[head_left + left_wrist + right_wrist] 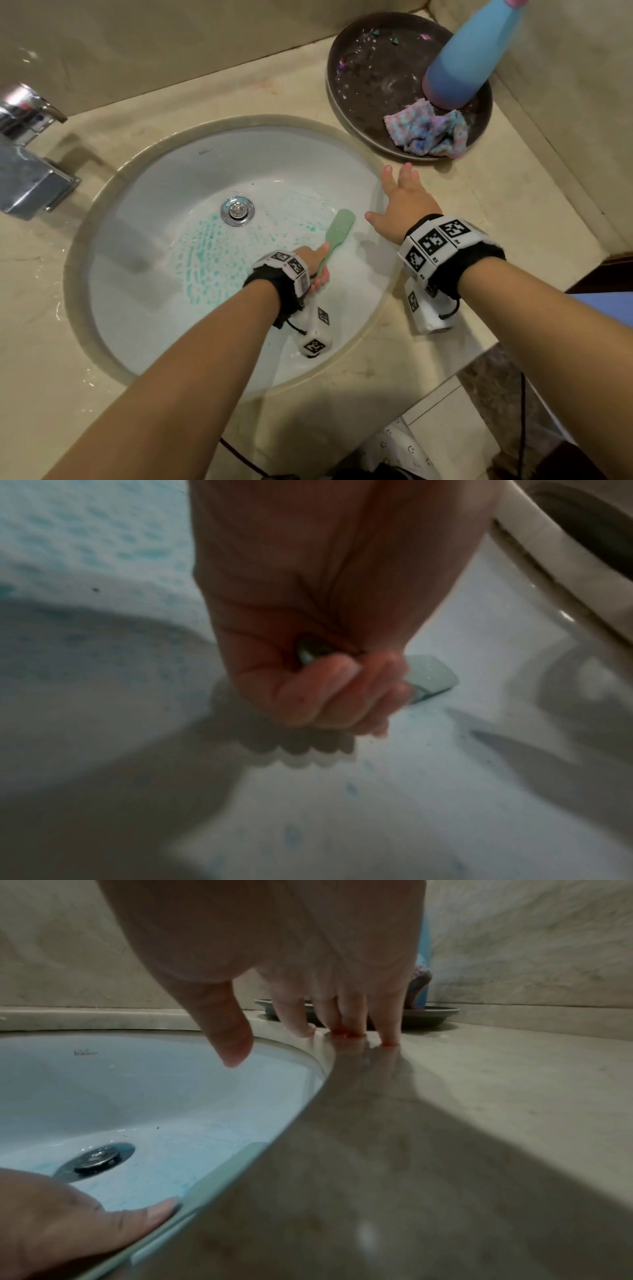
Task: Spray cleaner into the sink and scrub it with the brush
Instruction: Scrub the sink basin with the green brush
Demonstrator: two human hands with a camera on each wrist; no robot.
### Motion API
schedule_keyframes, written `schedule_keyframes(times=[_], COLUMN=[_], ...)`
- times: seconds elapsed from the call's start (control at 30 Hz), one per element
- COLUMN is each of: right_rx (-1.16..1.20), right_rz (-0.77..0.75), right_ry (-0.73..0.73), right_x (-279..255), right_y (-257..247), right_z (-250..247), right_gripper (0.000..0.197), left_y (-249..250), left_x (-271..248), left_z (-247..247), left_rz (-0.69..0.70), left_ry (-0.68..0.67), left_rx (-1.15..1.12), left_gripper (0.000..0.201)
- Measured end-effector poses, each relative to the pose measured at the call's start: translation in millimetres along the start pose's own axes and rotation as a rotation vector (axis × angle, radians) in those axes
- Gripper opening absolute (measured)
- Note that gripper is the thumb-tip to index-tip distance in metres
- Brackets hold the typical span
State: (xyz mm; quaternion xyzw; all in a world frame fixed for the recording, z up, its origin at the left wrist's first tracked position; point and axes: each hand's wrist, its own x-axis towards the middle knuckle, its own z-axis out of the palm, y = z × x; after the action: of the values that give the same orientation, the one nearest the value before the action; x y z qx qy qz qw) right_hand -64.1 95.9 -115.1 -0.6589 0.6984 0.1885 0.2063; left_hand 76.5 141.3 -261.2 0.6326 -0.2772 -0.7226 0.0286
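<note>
A white round sink is streaked with blue-green cleaner foam around its chrome drain. My left hand grips the handle of a pale green brush, whose head lies on the basin's right slope; in the left wrist view the fingers curl round the handle and the brush head shows beyond them. My right hand rests with straight, spread fingers on the counter at the sink's right rim; its fingertips press the stone. The blue spray bottle stands on a dark tray.
A chrome faucet juts over the sink from the left. A crumpled pastel cloth lies on the tray beside the bottle. The beige stone counter ends at walls behind and to the right; its front edge is near my forearms.
</note>
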Motion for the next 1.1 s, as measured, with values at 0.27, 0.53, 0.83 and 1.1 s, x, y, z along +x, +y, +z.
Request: schedule_keyframes(times=[0.27, 0.53, 0.83, 1.1], right_rx=[-0.021, -0.047, -0.042, -0.041], right_rz=[0.004, 0.007, 0.005, 0.001], right_ry=[0.008, 0.019, 0.025, 0.028], right_x=[0, 0, 0, 0], right_y=[-1, -2, -1, -1], right_z=[2, 3, 3, 4], right_gripper=[0.081, 0.082, 0.081, 0.081], left_y=[-26, -24, -16, -25], left_x=[-5, -26, -45, -51], left_z=[-95, -71, -50, -84], left_rz=[-0.024, -0.073, -0.056, -0.115], left_ry=[0.308, 0.181, 0.167, 0.224], left_rx=[-0.027, 0.068, 0.158, -0.014], left_gripper=[0.071, 0.066, 0.066, 0.062])
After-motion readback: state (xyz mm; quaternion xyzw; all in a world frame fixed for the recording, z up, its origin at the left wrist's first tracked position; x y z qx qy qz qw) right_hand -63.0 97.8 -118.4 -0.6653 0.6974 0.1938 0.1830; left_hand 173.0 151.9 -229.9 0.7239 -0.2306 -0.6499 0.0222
